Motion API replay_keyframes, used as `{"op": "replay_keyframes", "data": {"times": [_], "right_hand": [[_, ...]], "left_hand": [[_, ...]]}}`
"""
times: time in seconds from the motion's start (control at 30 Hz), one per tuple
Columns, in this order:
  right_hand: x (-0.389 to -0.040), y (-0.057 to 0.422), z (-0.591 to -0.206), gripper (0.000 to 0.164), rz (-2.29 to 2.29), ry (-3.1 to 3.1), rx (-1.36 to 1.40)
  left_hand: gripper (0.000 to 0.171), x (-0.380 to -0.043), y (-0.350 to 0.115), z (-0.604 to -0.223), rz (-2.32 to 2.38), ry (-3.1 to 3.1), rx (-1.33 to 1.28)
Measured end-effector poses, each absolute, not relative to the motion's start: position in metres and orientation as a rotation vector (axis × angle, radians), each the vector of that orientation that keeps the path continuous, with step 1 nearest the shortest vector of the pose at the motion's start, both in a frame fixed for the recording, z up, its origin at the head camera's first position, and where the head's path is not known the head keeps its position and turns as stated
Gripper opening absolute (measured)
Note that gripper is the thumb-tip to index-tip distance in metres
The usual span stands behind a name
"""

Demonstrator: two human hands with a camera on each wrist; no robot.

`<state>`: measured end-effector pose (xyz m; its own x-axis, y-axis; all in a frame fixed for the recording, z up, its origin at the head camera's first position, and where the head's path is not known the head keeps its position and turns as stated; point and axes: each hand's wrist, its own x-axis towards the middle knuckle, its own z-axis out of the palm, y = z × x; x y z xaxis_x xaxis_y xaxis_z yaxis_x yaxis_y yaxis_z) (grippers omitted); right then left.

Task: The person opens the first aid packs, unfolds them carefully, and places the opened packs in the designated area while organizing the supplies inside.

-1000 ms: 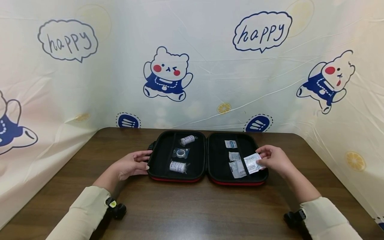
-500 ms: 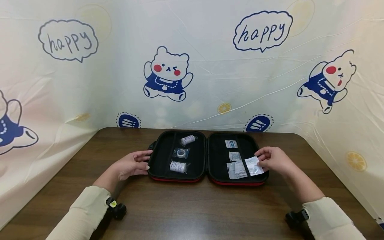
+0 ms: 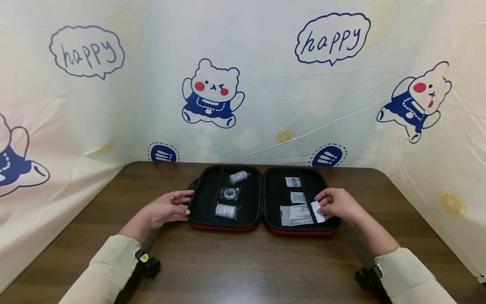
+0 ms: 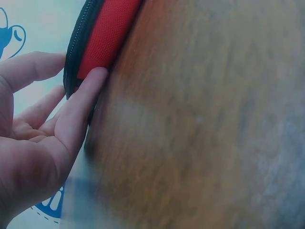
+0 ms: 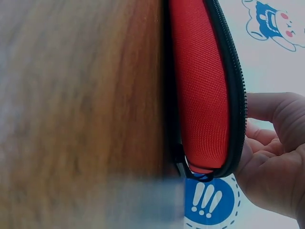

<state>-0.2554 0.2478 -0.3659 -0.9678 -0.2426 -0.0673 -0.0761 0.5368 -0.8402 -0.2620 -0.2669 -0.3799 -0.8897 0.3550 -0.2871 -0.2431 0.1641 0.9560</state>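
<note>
A zip case with red sides (image 5: pixel 202 86) lies unfolded on the table, its black inside facing up. At its left edge (image 3: pixel 191 207), my left hand (image 3: pixel 167 209) holds the rim between thumb and fingers; the left wrist view shows the thumb (image 4: pixel 93 83) against the red side. My right hand (image 3: pixel 338 204) pinches the right end of a flat white packet (image 3: pixel 318 212) at the elastic strap (image 3: pixel 312 213) in the right half. To the strap's left, printed packets (image 3: pixel 298 215) overlap. In the right wrist view the case wall hides the fingertips and packet.
The left half holds two wrapped white rolls (image 3: pixel 238 177) and a bagged ring-shaped roll (image 3: pixel 229 194). Two small packets (image 3: pixel 293 182) lie farther back in the right half. Behind the wooden table (image 3: pixel 228 266) hangs a printed cloth (image 3: pixel 265 84).
My right hand has moved left, and the packet has slid left under the strap, with less of it showing on the right. The left hand stays at the case edge.
</note>
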Motion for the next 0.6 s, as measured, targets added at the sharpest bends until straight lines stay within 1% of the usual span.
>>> {"op": "replay_keyframes", "data": {"times": [0.3,0.6], "right_hand": [[-0.256,0.236,-0.369,0.022,-1.213,2.697,-0.299],[-0.255,0.23,-0.371,0.021,-1.23,2.674,-0.281]], "left_hand": [[0.076,-0.262,-0.266,-0.379,1.78,1.992,0.107],[0.077,-0.262,-0.266,-0.38,1.792,1.984,0.112]]}}
